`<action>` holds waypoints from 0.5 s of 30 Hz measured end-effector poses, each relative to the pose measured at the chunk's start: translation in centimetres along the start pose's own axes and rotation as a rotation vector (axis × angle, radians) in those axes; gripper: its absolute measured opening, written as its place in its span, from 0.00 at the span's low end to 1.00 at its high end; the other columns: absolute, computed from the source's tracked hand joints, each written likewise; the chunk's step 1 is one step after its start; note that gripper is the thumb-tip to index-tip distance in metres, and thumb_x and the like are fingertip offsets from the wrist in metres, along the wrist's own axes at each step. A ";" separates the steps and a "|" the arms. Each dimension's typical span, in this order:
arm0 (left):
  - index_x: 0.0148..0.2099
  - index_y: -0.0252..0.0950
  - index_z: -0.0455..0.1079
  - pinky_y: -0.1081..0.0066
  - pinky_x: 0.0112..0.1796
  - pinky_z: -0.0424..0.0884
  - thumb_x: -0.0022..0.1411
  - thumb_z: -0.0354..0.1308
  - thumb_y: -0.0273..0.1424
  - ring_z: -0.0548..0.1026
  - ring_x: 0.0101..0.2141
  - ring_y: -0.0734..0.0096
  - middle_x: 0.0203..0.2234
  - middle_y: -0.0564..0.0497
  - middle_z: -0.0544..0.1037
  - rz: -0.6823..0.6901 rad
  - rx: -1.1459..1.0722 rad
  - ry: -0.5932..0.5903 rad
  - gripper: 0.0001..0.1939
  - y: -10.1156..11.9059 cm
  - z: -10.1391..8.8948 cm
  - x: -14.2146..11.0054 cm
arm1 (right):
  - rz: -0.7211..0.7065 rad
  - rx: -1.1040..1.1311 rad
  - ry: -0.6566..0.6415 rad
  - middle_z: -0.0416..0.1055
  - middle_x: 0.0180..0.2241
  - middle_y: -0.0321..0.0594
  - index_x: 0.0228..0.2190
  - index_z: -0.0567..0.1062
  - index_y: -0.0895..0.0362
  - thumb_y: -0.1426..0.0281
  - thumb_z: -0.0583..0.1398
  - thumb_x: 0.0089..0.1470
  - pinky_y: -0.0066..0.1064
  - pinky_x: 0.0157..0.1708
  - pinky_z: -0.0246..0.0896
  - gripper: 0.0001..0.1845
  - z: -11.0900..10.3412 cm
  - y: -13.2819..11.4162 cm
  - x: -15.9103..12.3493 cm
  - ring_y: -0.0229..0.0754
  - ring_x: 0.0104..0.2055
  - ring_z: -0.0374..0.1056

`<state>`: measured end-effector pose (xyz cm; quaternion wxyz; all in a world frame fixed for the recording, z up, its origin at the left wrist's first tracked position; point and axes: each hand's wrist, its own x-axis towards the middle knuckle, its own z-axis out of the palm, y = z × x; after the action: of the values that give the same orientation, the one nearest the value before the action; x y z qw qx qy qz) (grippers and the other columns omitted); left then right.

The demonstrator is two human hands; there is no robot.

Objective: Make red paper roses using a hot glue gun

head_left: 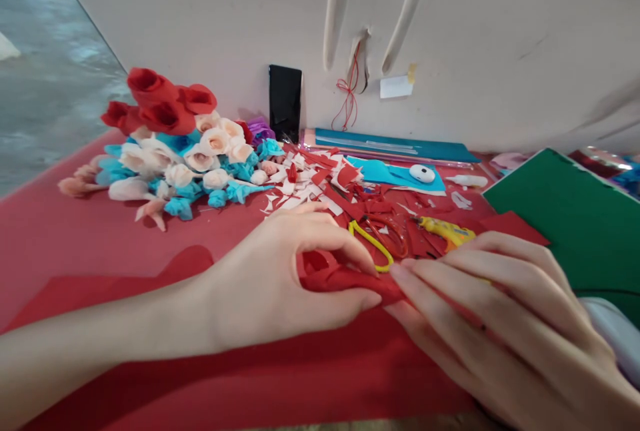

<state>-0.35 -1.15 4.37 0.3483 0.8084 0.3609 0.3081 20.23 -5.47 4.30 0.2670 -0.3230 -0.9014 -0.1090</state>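
Observation:
A red crepe-paper flower (340, 279) lies sideways between my two hands. My left hand (280, 271) curls round its body, with the thumb below and the fingers above. At its right end, my right hand (480, 304) pinches the narrow base between thumb and fingertips. Part of the flower is hidden by my fingers. Just beyond my fingertips lie scissors with a yellow handle (373, 244), partly covered. A yellow glue gun (446, 231) rests behind my right hand. Under my left forearm is a sheet of red paper (75, 298).
Finished paper flowers (175, 151) in red, cream and blue are heaped at the left. Red and white paper scraps (320, 178) cover the middle. A phone (285, 103) leans on the wall. At the right stands a green board (565, 218); a white round case (421, 174) sits on blue paper.

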 end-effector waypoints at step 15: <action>0.31 0.39 0.73 0.77 0.30 0.68 0.51 0.60 0.29 0.72 0.29 0.75 0.26 0.56 0.76 -0.034 -0.048 0.009 0.03 0.2 -0.1 0.0 | 0.142 -0.038 0.168 0.74 0.33 0.34 0.37 0.71 0.53 0.73 0.59 0.51 0.38 0.39 0.60 0.09 0.1 -0.2 0.8 0.42 0.33 0.67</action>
<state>-0.37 -1.20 4.58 0.3713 0.7921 0.3686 0.3143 19.57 -5.18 4.65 0.3425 -0.3810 -0.8483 -0.1338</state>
